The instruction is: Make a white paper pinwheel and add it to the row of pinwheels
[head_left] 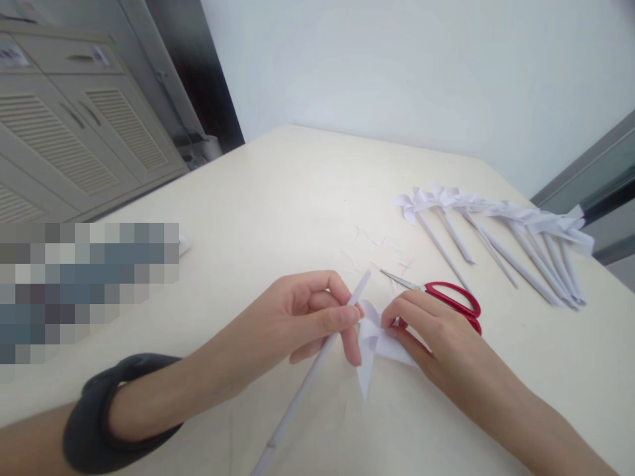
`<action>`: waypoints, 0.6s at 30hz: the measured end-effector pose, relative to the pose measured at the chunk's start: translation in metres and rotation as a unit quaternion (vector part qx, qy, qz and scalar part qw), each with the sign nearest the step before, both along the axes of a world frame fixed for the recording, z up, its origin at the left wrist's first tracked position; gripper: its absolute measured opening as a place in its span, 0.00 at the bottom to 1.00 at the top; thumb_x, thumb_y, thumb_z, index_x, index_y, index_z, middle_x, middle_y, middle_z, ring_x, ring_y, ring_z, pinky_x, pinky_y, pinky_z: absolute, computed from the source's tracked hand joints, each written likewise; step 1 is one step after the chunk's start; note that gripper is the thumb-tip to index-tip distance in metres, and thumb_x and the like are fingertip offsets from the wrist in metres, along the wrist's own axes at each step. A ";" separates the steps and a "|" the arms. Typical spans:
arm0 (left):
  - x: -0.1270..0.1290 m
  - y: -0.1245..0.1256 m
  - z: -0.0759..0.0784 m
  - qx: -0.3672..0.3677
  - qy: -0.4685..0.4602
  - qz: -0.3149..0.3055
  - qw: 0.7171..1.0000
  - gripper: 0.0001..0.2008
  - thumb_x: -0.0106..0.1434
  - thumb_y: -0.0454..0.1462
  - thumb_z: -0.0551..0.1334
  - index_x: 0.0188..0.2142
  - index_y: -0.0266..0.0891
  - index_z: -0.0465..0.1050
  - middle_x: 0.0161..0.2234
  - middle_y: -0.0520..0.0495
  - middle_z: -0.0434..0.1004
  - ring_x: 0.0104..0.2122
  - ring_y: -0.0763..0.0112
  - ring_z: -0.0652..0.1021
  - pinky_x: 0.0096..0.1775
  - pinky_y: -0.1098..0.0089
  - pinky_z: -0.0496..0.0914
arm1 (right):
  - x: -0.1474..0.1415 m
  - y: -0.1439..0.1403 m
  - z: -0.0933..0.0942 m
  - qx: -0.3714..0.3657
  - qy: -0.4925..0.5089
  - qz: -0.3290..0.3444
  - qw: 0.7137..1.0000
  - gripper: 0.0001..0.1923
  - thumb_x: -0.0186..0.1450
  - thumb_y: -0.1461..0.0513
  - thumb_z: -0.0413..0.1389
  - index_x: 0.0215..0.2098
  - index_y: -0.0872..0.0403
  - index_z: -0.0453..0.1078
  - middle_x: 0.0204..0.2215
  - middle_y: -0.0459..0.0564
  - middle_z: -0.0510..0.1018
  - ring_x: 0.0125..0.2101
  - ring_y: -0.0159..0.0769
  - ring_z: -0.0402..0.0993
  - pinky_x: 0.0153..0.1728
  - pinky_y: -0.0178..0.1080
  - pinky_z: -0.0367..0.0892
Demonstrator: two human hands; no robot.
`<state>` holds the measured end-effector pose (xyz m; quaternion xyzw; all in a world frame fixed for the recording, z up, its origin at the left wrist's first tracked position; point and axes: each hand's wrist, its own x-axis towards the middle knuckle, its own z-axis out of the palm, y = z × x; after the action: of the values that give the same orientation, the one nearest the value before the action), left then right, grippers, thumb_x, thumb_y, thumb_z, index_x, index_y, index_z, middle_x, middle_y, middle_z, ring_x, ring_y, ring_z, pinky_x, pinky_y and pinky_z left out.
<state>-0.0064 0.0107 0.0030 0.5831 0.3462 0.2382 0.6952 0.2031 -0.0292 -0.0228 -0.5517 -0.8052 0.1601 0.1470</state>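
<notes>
Risk assessment, current state: left hand (317,317) has its grip closed on a long white rolled-paper stick (310,380), pinched near the top end between thumb and forefinger. Right hand (431,330) presses and pinches a white folded-paper pinwheel head (372,340) flat on the cream worktop (297,198), fingertips clamped on the paper. Stick and pinwheel head sit near the front edge of the worktop, approx. centre, with the stick tip just beside the head.

Hazards:
1. Stick is thin rolled paper; a hard pinch or side load would likely kink or flatten it.
2. Pinwheel head is thin sheet; pulling w/ the right hand while the left pushes could tear a blade or undo a fold.
3. Red-handled metal scissors (446,297) lie just behind the right hand, blades pointing towards the hands; a blind backward move could catch a knuckle or push them into the row of finished white paper pinwheels (496,231) near the right rear edge.
4. Small white paper offcuts (377,244) mid-worktop could stick to the work.

Markings: no brand, label or legible writing. Black wristband (109,416) on the left forearm is plain. Blurred area at the left edge can't be read.
</notes>
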 end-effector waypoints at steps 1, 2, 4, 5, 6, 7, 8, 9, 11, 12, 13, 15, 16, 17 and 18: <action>0.000 0.000 0.000 -0.002 -0.008 -0.004 1.000 0.11 0.63 0.41 0.58 0.27 0.39 0.61 0.23 0.54 0.78 0.16 0.82 0.57 0.18 0.75 0.48 | 0.001 0.000 -0.001 -0.004 0.001 0.004 1.000 0.08 0.64 0.69 0.49 0.37 0.50 0.65 0.33 0.44 0.72 0.33 0.33 0.67 0.31 0.37 0.63; 0.000 0.001 0.000 -0.003 -0.014 -0.009 1.000 0.11 0.63 0.40 0.58 0.27 0.39 0.61 0.24 0.53 0.79 0.15 0.82 0.58 0.18 0.75 0.49 | 0.002 0.000 -0.001 -0.006 0.003 0.010 1.000 0.09 0.64 0.69 0.49 0.39 0.50 0.65 0.33 0.44 0.72 0.34 0.33 0.67 0.32 0.37 0.64; 0.000 0.001 -0.001 -0.005 -0.021 -0.016 1.000 0.11 0.63 0.40 0.58 0.27 0.38 0.61 0.23 0.52 0.79 0.15 0.83 0.59 0.18 0.77 0.50 | 0.003 0.001 -0.002 -0.008 0.005 0.020 1.000 0.12 0.64 0.70 0.49 0.40 0.48 0.66 0.34 0.44 0.73 0.35 0.33 0.68 0.34 0.38 0.64; -0.001 0.001 0.000 -0.007 -0.023 -0.020 1.000 0.11 0.63 0.40 0.58 0.27 0.38 0.61 0.23 0.52 0.79 0.15 0.83 0.60 0.18 0.77 0.51 | 0.004 0.001 -0.002 -0.009 0.006 0.020 1.000 0.12 0.64 0.70 0.49 0.40 0.48 0.67 0.35 0.45 0.73 0.36 0.34 0.68 0.34 0.38 0.64; -0.001 0.000 0.000 -0.009 -0.027 -0.023 0.999 0.11 0.63 0.40 0.58 0.27 0.38 0.61 0.23 0.51 0.79 0.15 0.84 0.59 0.17 0.78 0.51 | 0.004 0.001 -0.001 -0.008 0.008 0.017 1.000 0.12 0.64 0.70 0.49 0.38 0.48 0.68 0.35 0.45 0.73 0.36 0.34 0.68 0.35 0.38 0.64; -0.001 0.000 0.000 -0.011 -0.029 -0.024 0.999 0.11 0.63 0.39 0.58 0.27 0.37 0.61 0.23 0.51 0.79 0.14 0.84 0.59 0.17 0.79 0.51 | 0.005 0.001 0.001 -0.006 0.009 0.012 1.000 0.12 0.64 0.70 0.48 0.37 0.49 0.68 0.35 0.46 0.73 0.36 0.34 0.68 0.35 0.38 0.64; -0.001 0.000 0.000 -0.014 -0.031 -0.023 0.999 0.11 0.63 0.39 0.59 0.27 0.37 0.61 0.23 0.51 0.79 0.14 0.85 0.60 0.17 0.80 0.52 | 0.005 0.001 0.004 -0.003 0.014 0.003 1.000 0.11 0.64 0.70 0.48 0.36 0.49 0.69 0.35 0.46 0.74 0.36 0.35 0.69 0.35 0.38 0.65; -0.001 0.000 0.000 -0.018 -0.033 -0.022 0.999 0.11 0.62 0.39 0.59 0.27 0.37 0.61 0.23 0.51 0.79 0.14 0.85 0.60 0.17 0.80 0.53 | 0.006 0.000 0.007 0.001 0.028 -0.012 1.000 0.10 0.64 0.69 0.49 0.35 0.49 0.69 0.35 0.46 0.74 0.35 0.34 0.69 0.35 0.38 0.65; -0.001 -0.001 0.001 -0.028 -0.032 -0.019 0.999 0.11 0.62 0.38 0.60 0.26 0.37 0.61 0.22 0.51 0.79 0.13 0.86 0.61 0.16 0.82 0.54 | 0.009 -0.001 0.015 0.002 0.093 -0.053 0.994 0.08 0.63 0.67 0.52 0.34 0.49 0.70 0.33 0.44 0.75 0.35 0.33 0.70 0.36 0.37 0.65; -0.001 -0.001 0.001 -0.034 -0.031 -0.019 0.999 0.11 0.61 0.38 0.60 0.26 0.37 0.61 0.23 0.50 0.79 0.13 0.86 0.62 0.16 0.83 0.55 | 0.010 -0.001 0.018 -0.010 0.142 -0.075 0.987 0.05 0.62 0.65 0.54 0.33 0.48 0.70 0.32 0.43 0.75 0.34 0.32 0.71 0.36 0.36 0.65; 0.000 -0.001 0.001 -0.039 -0.029 -0.018 0.999 0.12 0.61 0.38 0.60 0.25 0.37 0.60 0.23 0.50 0.79 0.13 0.86 0.63 0.16 0.83 0.55 | 0.011 -0.001 0.021 -0.031 0.196 -0.096 0.975 0.03 0.61 0.63 0.56 0.32 0.48 0.71 0.31 0.42 0.76 0.34 0.32 0.71 0.35 0.35 0.65; 0.000 -0.002 0.001 -0.046 -0.026 -0.017 0.998 0.12 0.61 0.37 0.61 0.25 0.37 0.60 0.23 0.49 0.80 0.13 0.86 0.64 0.16 0.84 0.56 | 0.013 0.000 0.023 -0.092 0.298 -0.120 0.942 0.01 0.59 0.59 0.58 0.30 0.47 0.72 0.30 0.41 0.77 0.34 0.31 0.72 0.35 0.33 0.66; 0.000 -0.002 0.000 -0.049 -0.024 -0.014 0.998 0.12 0.61 0.37 0.61 0.25 0.37 0.60 0.23 0.49 0.79 0.13 0.86 0.64 0.15 0.85 0.56 | 0.014 0.001 0.023 -0.121 0.344 -0.126 0.923 0.02 0.59 0.58 0.59 0.30 0.47 0.72 0.30 0.41 0.77 0.33 0.30 0.73 0.34 0.32 0.66; 0.001 -0.002 0.000 -0.050 -0.024 -0.011 0.998 0.11 0.60 0.36 0.61 0.25 0.37 0.61 0.22 0.50 0.79 0.13 0.86 0.64 0.15 0.85 0.57 | 0.015 0.001 0.022 -0.148 0.385 -0.132 0.901 0.03 0.58 0.58 0.60 0.29 0.47 0.72 0.29 0.41 0.77 0.31 0.29 0.73 0.32 0.31 0.66; 0.001 -0.003 0.000 -0.050 -0.025 -0.009 0.998 0.11 0.60 0.36 0.61 0.25 0.37 0.61 0.22 0.50 0.79 0.13 0.86 0.64 0.15 0.85 0.57 | 0.015 0.002 0.020 -0.170 0.423 -0.136 0.880 0.03 0.58 0.58 0.60 0.29 0.48 0.72 0.27 0.41 0.78 0.29 0.29 0.73 0.29 0.30 0.66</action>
<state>-0.0056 0.0082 0.0029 0.5447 0.3350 0.2284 0.7341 0.2182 -0.0273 -0.0026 -0.5520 -0.5442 0.4908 0.3979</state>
